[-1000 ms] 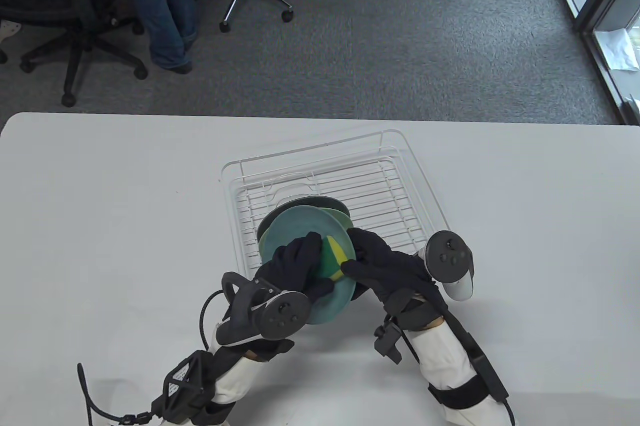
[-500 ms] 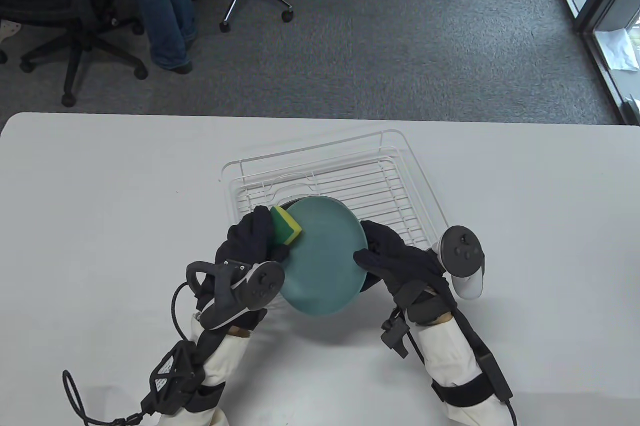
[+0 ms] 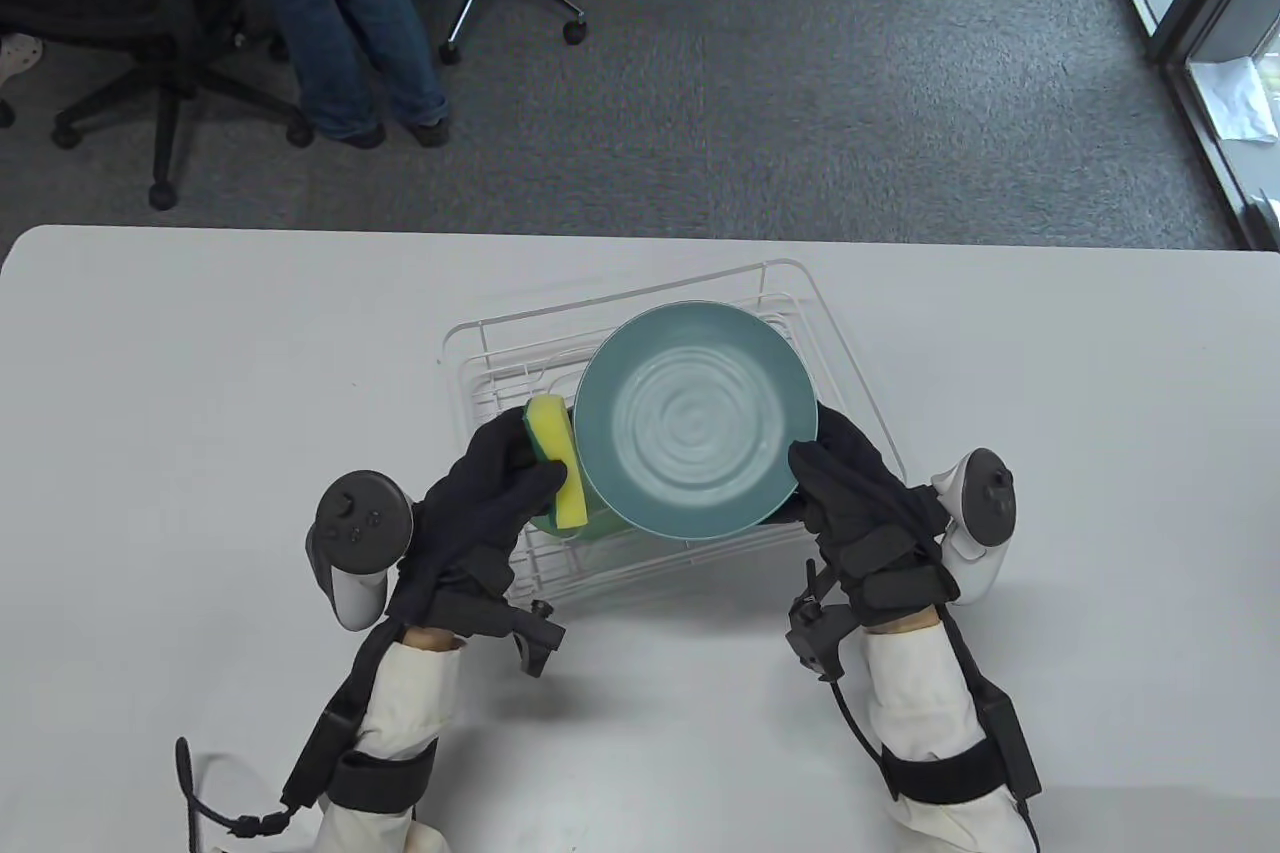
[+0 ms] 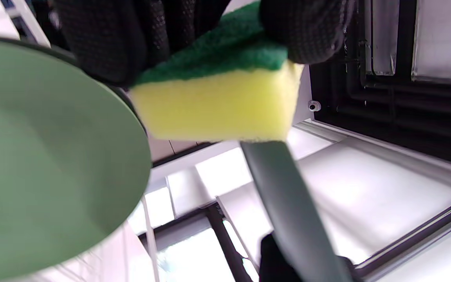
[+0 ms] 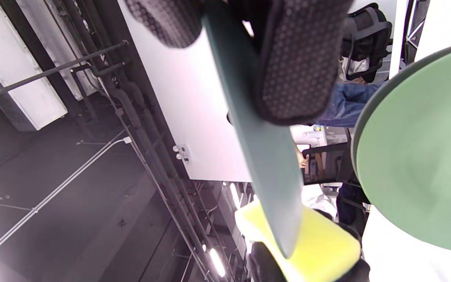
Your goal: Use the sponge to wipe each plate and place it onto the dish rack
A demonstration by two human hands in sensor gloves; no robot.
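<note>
My right hand (image 3: 835, 468) grips the right rim of a teal plate (image 3: 695, 418), held face up above the white wire dish rack (image 3: 500, 321). The left hand (image 3: 505, 478) pinches a yellow and green sponge (image 3: 555, 463) right against the plate's left rim. A green plate (image 3: 600, 521) shows as a sliver under the sponge, in the rack. The left wrist view has the sponge (image 4: 217, 98) under my fingers (image 4: 104, 39), the green plate (image 4: 53, 156) and the teal plate's edge (image 4: 288, 211). In the right wrist view my fingers (image 5: 300, 58) clamp the teal plate's edge (image 5: 257, 129).
The rack sits mid-table on the white table (image 3: 200, 393), with bare tabletop to its left and right. Beyond the far edge, a person in jeans (image 3: 340, 3) stands on the carpet beside office chairs (image 3: 130, 23).
The teal plate was tilted near the rack's front and is now face up over it. My left hand took the sponge off the plate's face to its left rim. The person behind stepped.
</note>
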